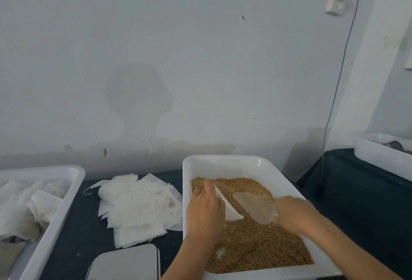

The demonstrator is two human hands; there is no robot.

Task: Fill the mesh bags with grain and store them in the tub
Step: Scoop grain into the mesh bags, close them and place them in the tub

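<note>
scale (124, 264), empty bags (138, 206) — left tub (55, 219), far tray (379, 157)

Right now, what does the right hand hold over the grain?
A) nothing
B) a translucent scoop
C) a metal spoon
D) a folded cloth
B: the right hand grips a pale, see-through scoop above the grain, beside the mesh bag that the left hand holds.
</note>
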